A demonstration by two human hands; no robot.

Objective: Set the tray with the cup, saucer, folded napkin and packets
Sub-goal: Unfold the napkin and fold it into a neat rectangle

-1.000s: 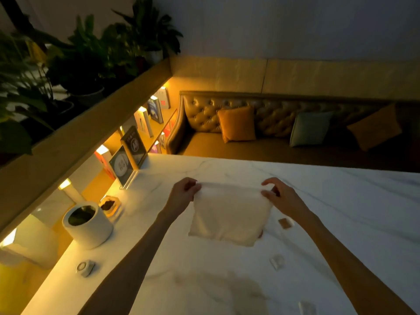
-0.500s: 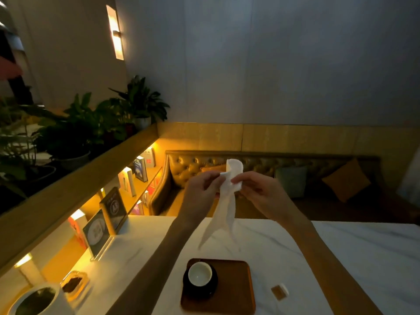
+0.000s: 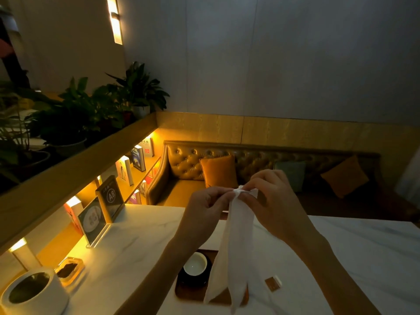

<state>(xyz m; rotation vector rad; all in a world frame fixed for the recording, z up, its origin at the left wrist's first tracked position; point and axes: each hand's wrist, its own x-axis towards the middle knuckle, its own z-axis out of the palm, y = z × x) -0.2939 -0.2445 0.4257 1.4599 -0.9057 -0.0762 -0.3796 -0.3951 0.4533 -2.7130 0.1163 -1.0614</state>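
While the soft white napkin (image 3: 236,242) hangs down, hiding part of the brown tray (image 3: 181,293), the left hand (image 3: 204,208) and right hand (image 3: 270,201) pinch its top.

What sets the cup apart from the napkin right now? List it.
The cup stands on its dark saucer on the tray; the napkin hangs in the air above the tray, pinched at its top by the left hand and right hand. The cup is round and rigid; the napkin is a long, limp, gathered strip. The cup is untouched; the napkin is held. Both look white.
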